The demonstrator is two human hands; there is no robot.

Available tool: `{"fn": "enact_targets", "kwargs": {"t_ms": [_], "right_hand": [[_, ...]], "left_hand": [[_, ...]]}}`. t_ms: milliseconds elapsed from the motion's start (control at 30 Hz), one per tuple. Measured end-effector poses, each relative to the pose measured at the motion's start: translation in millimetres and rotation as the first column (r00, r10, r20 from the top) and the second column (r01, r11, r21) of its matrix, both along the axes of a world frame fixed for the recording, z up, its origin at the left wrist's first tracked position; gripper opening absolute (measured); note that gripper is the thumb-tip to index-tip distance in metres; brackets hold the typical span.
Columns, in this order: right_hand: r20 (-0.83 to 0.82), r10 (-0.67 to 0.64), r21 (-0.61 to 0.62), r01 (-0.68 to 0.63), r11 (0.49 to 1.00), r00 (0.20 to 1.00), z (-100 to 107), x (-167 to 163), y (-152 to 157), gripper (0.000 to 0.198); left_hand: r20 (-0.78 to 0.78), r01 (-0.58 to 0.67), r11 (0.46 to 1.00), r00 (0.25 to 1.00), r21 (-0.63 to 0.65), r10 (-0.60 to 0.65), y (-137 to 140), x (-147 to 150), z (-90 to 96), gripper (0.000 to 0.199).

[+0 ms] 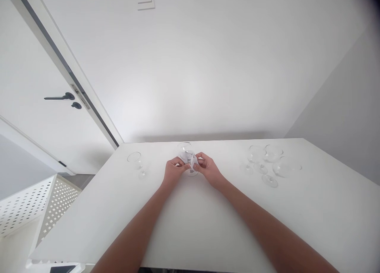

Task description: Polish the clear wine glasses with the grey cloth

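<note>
A clear stemmed glass (pixel 185 147) stands upright near the back edge of the table, between my two hands. Something thin and white, like a strip of ribbon or soft paper (pixel 192 160), is wrapped about its stem, just under the bowl. My left hand (pixel 172 171) pinches the left side of this white strip. From the right, my right hand (pixel 209 170) has its thumb and fingers closed on the other side. The glass's round foot shows below my fingertips; the stem is partly hidden.
Another stemmed glass (pixel 135 161) stands on the left of the white table (pixel 190 221). Several similar glasses (pixel 273 153) are grouped at the right. Behind the table rises a white wall (pixel 202 67); a door with a black handle (pixel 59 97) and a perforated white rack (pixel 23 201) are at left.
</note>
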State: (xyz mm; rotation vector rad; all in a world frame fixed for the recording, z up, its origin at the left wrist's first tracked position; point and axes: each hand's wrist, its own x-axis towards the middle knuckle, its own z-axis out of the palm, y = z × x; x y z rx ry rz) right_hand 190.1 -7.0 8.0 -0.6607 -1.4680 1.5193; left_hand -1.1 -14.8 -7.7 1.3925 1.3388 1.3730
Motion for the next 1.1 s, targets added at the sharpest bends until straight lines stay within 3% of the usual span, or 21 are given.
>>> {"fn": "enact_targets", "kwargs": {"t_ms": [100,300,433,500,567,633,700,767,800,867,933,1000,1100], "right_hand": [[-0.086,0.14,-0.109,-0.149,0.983,0.986,7,2,-2,0.033],[-0.178,0.304,-0.289,-0.345,0.893,0.936,10,5,-6,0.033],[-0.17,0.294,-0.314,-0.335,0.888,0.941,13,8,-5,0.035],[-0.164,0.312,-0.301,-0.349,0.888,0.936,16,9,-7,0.037],[-0.13,0.333,-0.274,-0.357,0.893,0.934,19,8,-9,0.038],[-0.028,0.279,-0.214,-0.278,0.936,0.96,18,4,-11,0.033],[0.126,0.105,-0.079,-0.095,0.992,0.986,14,-1,-12,0.03],[0.229,-0.07,0.055,0.059,0.997,0.971,10,-5,-12,0.033],[0.234,-0.09,0.064,0.077,0.995,0.968,9,-6,-13,0.034],[0.147,0.039,-0.065,-0.03,0.997,0.988,11,-5,-14,0.032],[-0.011,0.239,-0.243,-0.235,0.941,0.971,14,-2,-14,0.032],[-0.095,0.313,-0.305,-0.327,0.895,0.945,16,1,-14,0.034],[0.039,0.128,-0.149,-0.121,0.981,0.991,13,0,-12,0.033]], "left_hand": [[0.01,-0.025,0.998,1.0,0.064,0.024,2,0,-2.0,0.047],[0.124,0.206,0.974,0.968,0.094,-0.217,-2,3,6.6,0.055],[0.411,0.427,0.902,0.811,0.073,-0.417,-9,4,17.3,0.059],[0.459,0.463,0.881,0.765,0.097,-0.453,-11,3,20.4,0.061],[0.46,0.45,0.884,0.763,0.127,-0.455,-10,1,20.2,0.062],[0.453,0.398,0.905,0.785,0.154,-0.422,-7,-1,17.1,0.058],[0.433,0.324,0.932,0.826,0.161,-0.362,-3,-3,13.2,0.055],[0.412,0.276,0.95,0.856,0.149,-0.313,-1,-5,10.7,0.055],[0.412,0.278,0.95,0.856,0.143,-0.312,-1,-5,10.4,0.056],[0.437,0.329,0.935,0.827,0.136,-0.354,-1,-6,11.7,0.058],[0.463,0.395,0.908,0.785,0.138,-0.412,-3,-6,14.0,0.061],[0.465,0.419,0.897,0.771,0.144,-0.435,-3,-6,15.1,0.064],[0.45,0.346,0.928,0.812,0.141,-0.371,0,-6,13.0,0.063]]}}
